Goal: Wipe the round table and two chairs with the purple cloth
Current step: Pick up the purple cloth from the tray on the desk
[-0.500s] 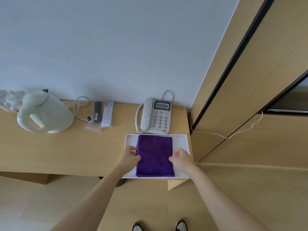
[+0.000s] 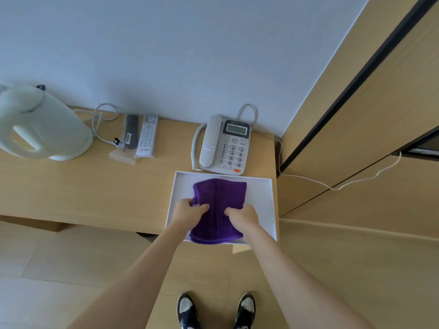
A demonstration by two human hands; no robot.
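Not much to report on the person, honestly. Both arms are bare all the way up to where they leave the bottom of the view, so no sleeves, no watch, no bracelets showing. The left hand and right hand have no gloves and no rings that I can make out. On the feet: black and white shoes, white over the toes with dark sides, looks like sneakers.
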